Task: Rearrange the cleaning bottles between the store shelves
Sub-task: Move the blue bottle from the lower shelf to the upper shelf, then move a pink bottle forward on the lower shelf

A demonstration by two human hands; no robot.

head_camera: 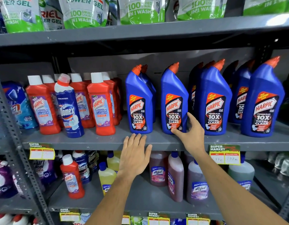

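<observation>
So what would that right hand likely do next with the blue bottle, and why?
Probably close around the blue Harpic bottle and lift it. The right hand is open, thumb at the bottle's base, fingers beside it, not yet gripping. The left hand hovers flat at the shelf edge, holding nothing.

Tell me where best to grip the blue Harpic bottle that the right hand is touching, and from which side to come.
Probably the lower body of the blue Harpic bottle, from the front right, where the right hand already has its thumb on the label and a finger on the right wall. The bottle stands upright with gaps on both sides; its slanted neck narrows to an orange cap, a weaker grip.
</observation>
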